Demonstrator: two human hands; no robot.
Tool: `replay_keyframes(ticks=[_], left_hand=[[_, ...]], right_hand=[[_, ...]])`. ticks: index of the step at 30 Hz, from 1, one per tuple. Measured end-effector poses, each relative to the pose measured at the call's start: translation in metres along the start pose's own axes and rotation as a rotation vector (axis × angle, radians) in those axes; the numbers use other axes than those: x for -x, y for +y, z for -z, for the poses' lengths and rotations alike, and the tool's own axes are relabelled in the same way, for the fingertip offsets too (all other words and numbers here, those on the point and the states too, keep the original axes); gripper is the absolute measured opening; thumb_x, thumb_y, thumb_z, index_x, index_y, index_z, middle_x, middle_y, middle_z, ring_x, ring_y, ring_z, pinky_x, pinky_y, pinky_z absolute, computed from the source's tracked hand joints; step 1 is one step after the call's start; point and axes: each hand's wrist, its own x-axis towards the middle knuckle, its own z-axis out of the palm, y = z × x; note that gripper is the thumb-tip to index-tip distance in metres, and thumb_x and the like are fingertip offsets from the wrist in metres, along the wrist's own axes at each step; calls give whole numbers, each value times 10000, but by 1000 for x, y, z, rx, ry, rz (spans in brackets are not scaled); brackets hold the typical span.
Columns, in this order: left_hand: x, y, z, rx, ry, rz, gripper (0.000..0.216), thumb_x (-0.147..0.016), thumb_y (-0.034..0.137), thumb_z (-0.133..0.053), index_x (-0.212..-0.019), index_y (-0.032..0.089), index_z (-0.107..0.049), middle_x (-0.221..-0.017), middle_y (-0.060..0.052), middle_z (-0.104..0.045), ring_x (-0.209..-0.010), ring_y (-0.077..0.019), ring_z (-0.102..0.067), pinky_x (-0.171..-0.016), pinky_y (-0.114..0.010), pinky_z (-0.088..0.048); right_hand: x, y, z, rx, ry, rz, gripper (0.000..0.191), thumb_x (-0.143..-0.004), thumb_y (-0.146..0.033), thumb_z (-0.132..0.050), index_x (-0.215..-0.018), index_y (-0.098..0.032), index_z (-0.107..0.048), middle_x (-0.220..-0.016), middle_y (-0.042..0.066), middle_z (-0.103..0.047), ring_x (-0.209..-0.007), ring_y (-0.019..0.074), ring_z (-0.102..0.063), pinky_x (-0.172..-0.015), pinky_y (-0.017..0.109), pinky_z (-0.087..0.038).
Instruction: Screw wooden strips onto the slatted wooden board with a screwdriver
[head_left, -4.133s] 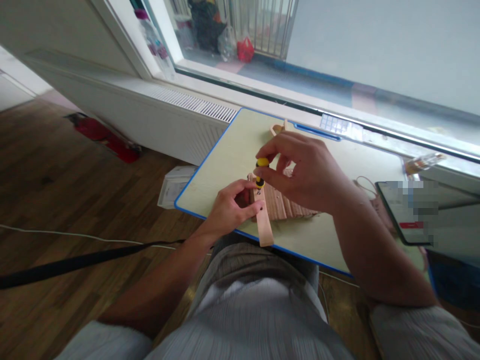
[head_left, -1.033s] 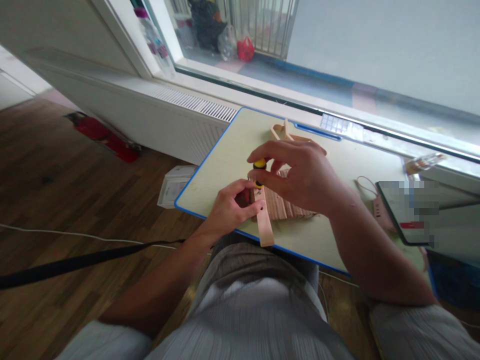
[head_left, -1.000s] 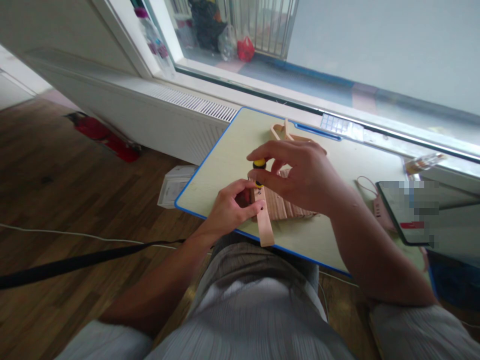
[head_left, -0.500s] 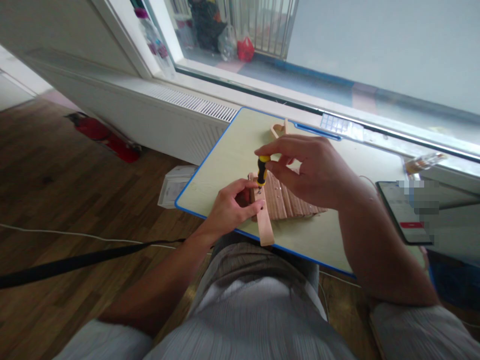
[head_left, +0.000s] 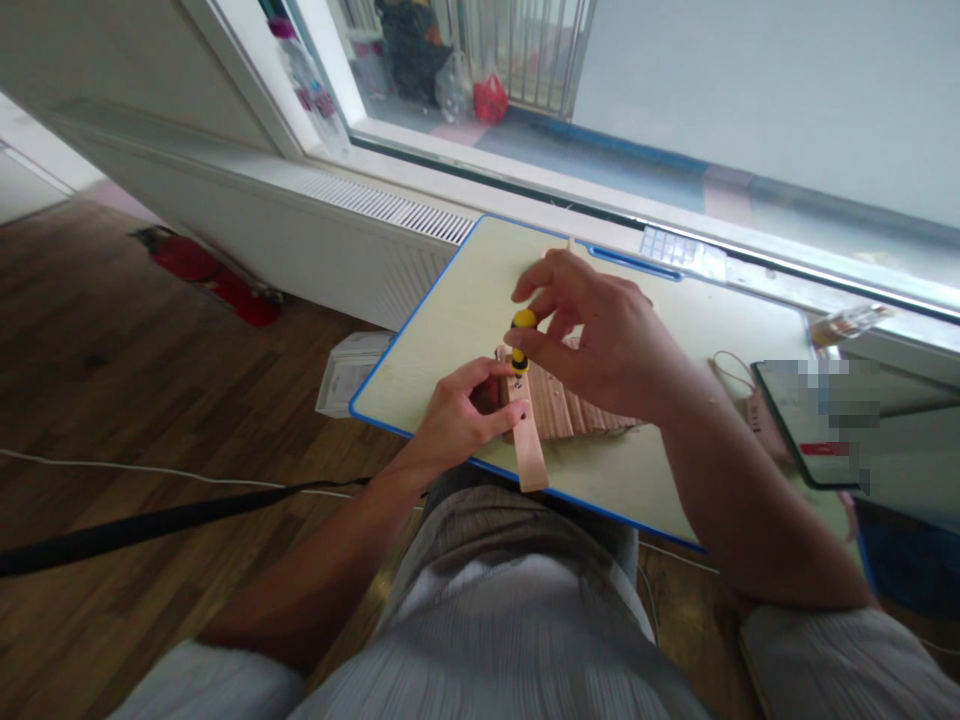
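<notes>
Yellow-and-black screwdriver (head_left: 520, 366), blue-edged table (head_left: 457, 300).

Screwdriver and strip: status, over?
Right grip on screwdriver, tip down at wooden strip. Left grip on strip. Ridged brown piece partly hidden by right grip.

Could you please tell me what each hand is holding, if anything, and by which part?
The left hand holds the wooden strip near its far end; the right hand has its thumb on the screwdriver's handle, its full grip unclear.

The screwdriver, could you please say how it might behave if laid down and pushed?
The screwdriver would probably roll, since its body looks rounded. It is likely light, being small beside the right hand, and its straight shape suggests stiffness.
</notes>
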Motion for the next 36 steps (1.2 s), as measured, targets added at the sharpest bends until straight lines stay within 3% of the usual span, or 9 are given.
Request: replay_keyframes(ticks=[6,12,15,28,36], left_hand=[[0,0,0,14,3,-9,327,-842,322,-873,-1107,201,-724,-847,31,-641,-697,-109,-546,-648,-238,-467],[0,3,0,15,0,4,310,-844,322,-871,-1085,195,-722,-853,25,-658,-700,-111,-566,-655,-237,-490],[0,2,0,14,5,-1,327,-839,328,-874,-1099,199,-724,-858,21,-664,-706,-116,-574,-650,-236,-492],[0,3,0,5,4,22,317,-844,324,-876,-1090,195,-723,-860,24,-658,-698,-107,-558,-643,-232,-478],[1,2,0,-11,5,15,295,-853,319,-869,-1083,199,-729,-812,37,-629,-682,-106,-543,-634,-235,-465]], right_hand=[[0,3,-1,-19,15,79,175,-1013,-307,-696,-1076,-212,-829,-982,6,-815,-782,133,-727,-798,315,-529],[2,2,7,22,-68,79,377,-969,-214,-628,-1285,-233,-833,-1120,35,-844,-831,159,-747,-848,335,-544],[3,1,10,62,-86,68,407,-954,-197,-616,-1295,-246,-833,-1122,35,-846,-837,168,-751,-844,342,-541],[1,1,1,54,-9,42,152,-915,-309,-771,-1021,-200,-760,-945,20,-785,-775,160,-693,-764,342,-475],[1,1,-8,44,34,2,292,-951,-334,-739,-1225,-232,-730,-1001,13,-801,-764,154,-694,-813,346,-504]])
